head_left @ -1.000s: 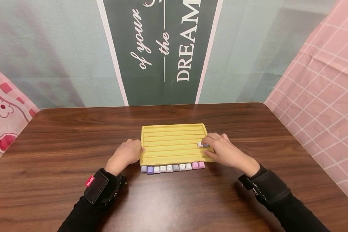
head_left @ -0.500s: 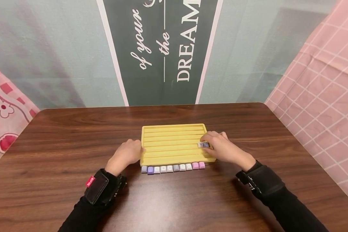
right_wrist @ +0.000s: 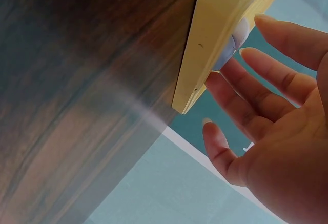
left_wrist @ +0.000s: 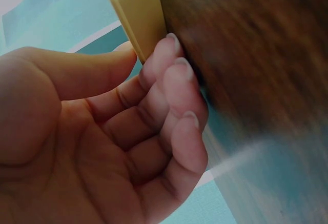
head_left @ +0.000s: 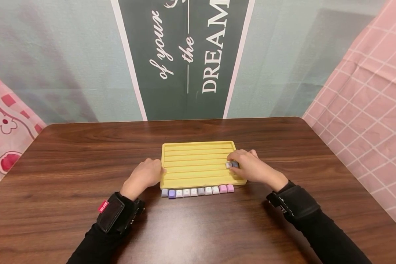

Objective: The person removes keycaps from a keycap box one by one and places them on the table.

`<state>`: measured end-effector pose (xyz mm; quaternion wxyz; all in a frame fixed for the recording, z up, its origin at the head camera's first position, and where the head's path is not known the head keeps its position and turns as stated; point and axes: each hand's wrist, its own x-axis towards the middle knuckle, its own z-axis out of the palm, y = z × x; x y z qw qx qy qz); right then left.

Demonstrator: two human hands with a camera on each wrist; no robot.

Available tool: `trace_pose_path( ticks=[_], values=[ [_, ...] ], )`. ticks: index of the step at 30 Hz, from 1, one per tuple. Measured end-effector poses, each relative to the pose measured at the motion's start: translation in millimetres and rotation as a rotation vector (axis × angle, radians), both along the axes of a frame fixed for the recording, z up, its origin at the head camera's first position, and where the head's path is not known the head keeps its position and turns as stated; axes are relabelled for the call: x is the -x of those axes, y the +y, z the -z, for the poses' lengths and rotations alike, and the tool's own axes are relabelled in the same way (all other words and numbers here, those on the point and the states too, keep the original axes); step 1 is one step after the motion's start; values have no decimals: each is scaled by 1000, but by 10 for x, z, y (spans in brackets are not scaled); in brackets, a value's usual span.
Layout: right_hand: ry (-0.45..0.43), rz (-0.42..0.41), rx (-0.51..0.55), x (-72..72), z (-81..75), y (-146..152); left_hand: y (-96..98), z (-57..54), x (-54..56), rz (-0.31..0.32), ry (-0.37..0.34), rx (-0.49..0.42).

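Note:
A yellow ridged tray (head_left: 194,157) lies on the table. My left hand (head_left: 146,173) grips its left edge, thumb at the top rim and fingertips (left_wrist: 177,73) against the side wall. Near the tray's right end, a whitish keycap (head_left: 228,165) and a dark grey keycap (head_left: 235,165) sit side by side in one groove. Over that end is my right hand (head_left: 252,167), index finger behind the two keycaps and thumb in front. In the right wrist view its fingers are loosely bent, with fingertips right at the keycaps (right_wrist: 225,55).
Along the tray's front edge runs a row of several keycaps, among them a purple keycap (head_left: 172,194), a grey keycap (head_left: 201,191) and a pink keycap (head_left: 230,188). A dark wood table (head_left: 198,227) carries everything. Behind it hangs a printed cloth (head_left: 184,102).
My right hand has shifted slightly left and up over the tray's end, and more of the dark grey keycap shows. My left hand stays at the tray's left edge.

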<state>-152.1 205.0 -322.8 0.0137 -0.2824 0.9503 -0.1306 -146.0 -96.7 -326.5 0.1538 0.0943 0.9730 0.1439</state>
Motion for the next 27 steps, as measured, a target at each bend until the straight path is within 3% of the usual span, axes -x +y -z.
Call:
trace_pose_path(
  ticks=[27],
  values=[
    [-8, -3, 16, 79, 53, 2, 12, -28, -17, -9, 1, 11]
  ],
)
